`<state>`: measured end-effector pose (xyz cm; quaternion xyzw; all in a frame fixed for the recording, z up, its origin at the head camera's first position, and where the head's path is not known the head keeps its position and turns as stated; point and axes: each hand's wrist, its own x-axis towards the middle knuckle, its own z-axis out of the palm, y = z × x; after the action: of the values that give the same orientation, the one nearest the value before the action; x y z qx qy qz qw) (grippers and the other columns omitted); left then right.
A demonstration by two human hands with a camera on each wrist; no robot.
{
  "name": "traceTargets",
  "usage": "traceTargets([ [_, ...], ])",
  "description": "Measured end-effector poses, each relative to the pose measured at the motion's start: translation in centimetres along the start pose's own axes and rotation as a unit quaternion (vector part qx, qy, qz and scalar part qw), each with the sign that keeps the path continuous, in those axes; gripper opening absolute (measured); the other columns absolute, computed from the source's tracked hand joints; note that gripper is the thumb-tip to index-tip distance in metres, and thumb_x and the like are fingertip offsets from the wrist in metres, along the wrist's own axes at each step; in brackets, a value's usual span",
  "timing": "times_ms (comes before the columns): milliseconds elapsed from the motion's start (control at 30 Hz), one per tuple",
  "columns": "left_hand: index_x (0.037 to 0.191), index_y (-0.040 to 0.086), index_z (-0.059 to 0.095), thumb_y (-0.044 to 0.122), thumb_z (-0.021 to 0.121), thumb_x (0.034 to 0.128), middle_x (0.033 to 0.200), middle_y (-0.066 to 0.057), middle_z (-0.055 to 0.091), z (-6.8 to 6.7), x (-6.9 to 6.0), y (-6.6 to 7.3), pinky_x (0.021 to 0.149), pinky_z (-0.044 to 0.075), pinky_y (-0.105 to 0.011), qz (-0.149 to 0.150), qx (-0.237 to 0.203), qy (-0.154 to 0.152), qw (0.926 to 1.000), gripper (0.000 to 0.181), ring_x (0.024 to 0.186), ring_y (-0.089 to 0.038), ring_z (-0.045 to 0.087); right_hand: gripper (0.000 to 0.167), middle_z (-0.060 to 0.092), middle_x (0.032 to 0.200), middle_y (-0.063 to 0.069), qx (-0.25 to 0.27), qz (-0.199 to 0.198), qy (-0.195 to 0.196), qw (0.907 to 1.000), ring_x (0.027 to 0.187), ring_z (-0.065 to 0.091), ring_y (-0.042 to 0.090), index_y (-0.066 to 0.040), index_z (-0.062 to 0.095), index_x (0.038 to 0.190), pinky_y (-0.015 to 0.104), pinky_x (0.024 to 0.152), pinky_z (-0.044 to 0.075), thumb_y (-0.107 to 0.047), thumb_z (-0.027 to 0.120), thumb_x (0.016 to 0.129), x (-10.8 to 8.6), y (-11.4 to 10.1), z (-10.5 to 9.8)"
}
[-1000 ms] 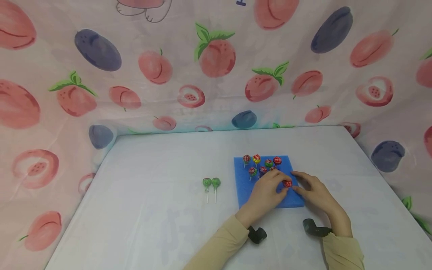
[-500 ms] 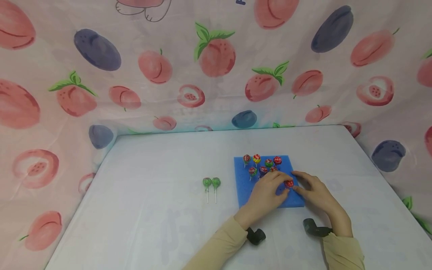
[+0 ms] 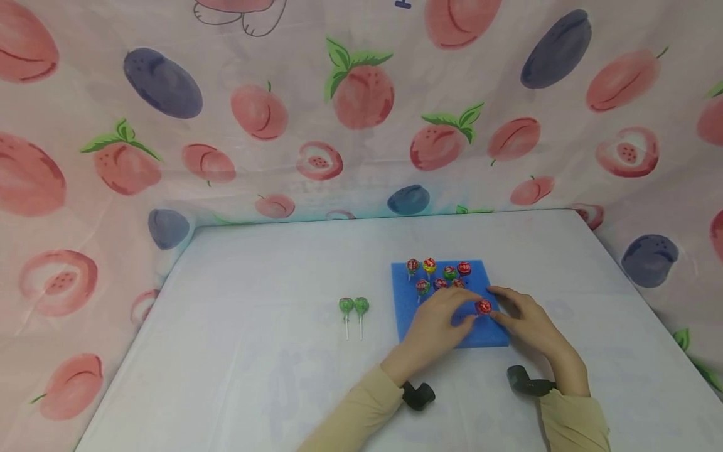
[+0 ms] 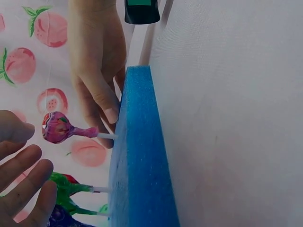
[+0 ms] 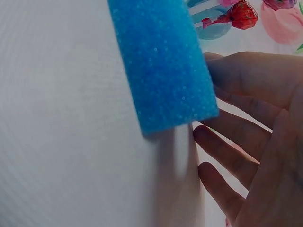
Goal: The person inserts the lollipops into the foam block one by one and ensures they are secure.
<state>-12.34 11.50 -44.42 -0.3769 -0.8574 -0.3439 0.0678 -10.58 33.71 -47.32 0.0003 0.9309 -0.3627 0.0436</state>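
A blue foam block (image 3: 407, 317) lies on the white table, with several wrapped lollipops stuck in it by their sticks. One red lollipop (image 3: 483, 307) stands near its right edge; the left wrist view shows this lollipop (image 4: 56, 127) with its stick in the foam. My left hand (image 3: 433, 323) hovers over the block just left of that lollipop, thumb and fingers parted, holding nothing. At the right edge, my right hand (image 3: 533, 323) rests its thumb and fingers against the foam. Partly behind the left hand are other lollipops (image 3: 440, 285).
Two green lollipops (image 3: 353, 306) lie side by side on the white table (image 3: 254, 351), left of the block. A fruit-printed cloth (image 3: 361, 150) hangs behind and at the sides. Dark devices (image 3: 419, 397) are strapped at both wrists.
My left hand has let go of the red lollipop and drawn back to the left, its fingers spreading apart. The lollipop stays upright in the foam, and the right hand has kept its place.
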Motion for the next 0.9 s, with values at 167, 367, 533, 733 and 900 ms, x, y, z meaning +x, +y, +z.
traceTargets([
  [167, 0.123, 0.02, 0.062, 0.022, 0.062, 0.093, 0.126, 0.006, 0.064, -0.6, -0.4, -0.3, 0.101, 0.046, -0.019, -0.017, -0.015, -0.006, 0.9997, 0.03, 0.121, -0.009, 0.056, 0.058, 0.041, 0.146, 0.028, -0.002, 0.0, 0.0, 1.0, 0.135, 0.029, 0.054, -0.004, 0.045, 0.14, 0.072, 0.103, 0.027, -0.028, 0.063, 0.092, 0.0, -0.1, 0.0],
  [367, 0.124, 0.019, 0.062, 0.021, 0.061, 0.0935, 0.126, 0.005, 0.064, -1.1, -1.1, -1.2, 0.102, 0.046, -0.022, -0.027, -0.031, -0.005, 0.9992, 0.031, 0.121, -0.01, 0.057, 0.058, 0.04, 0.146, 0.029, -0.005, 0.003, -0.001, 1.0, 0.135, 0.029, 0.054, -0.004, 0.045, 0.14, 0.072, 0.104, 0.026, -0.028, 0.064, 0.091, 0.1, -0.1, 0.1],
  [533, 0.124, 0.018, 0.062, 0.02, 0.061, 0.0932, 0.124, 0.005, 0.065, -1.7, -1.7, -1.8, 0.101, 0.047, -0.022, -0.034, -0.037, -0.003, 0.9987, 0.031, 0.12, -0.01, 0.057, 0.059, 0.039, 0.146, 0.029, -0.007, 0.007, -0.002, 0.9999, 0.135, 0.029, 0.054, -0.004, 0.044, 0.141, 0.072, 0.104, 0.026, -0.029, 0.064, 0.091, 0.0, -0.1, 0.1],
  [733, 0.123, 0.018, 0.062, 0.019, 0.062, 0.0926, 0.123, 0.005, 0.066, -2.2, -2.4, -2.4, 0.099, 0.048, -0.024, -0.038, -0.036, 0.008, 0.9986, 0.031, 0.117, -0.012, 0.058, 0.059, 0.038, 0.147, 0.029, -0.013, 0.011, -0.004, 0.9999, 0.135, 0.029, 0.054, -0.005, 0.043, 0.141, 0.071, 0.105, 0.026, -0.029, 0.063, 0.092, 0.0, 0.0, 0.1],
  [900, 0.124, 0.017, 0.061, 0.019, 0.061, 0.0928, 0.124, 0.004, 0.065, -2.7, -3.2, -3.2, 0.101, 0.048, -0.026, -0.044, -0.038, 0.016, 0.9982, 0.031, 0.12, -0.013, 0.058, 0.059, 0.038, 0.147, 0.029, -0.01, 0.011, -0.006, 0.9999, 0.136, 0.028, 0.054, -0.005, 0.043, 0.141, 0.07, 0.106, 0.026, -0.03, 0.063, 0.092, 0.1, 0.0, 0.2],
])
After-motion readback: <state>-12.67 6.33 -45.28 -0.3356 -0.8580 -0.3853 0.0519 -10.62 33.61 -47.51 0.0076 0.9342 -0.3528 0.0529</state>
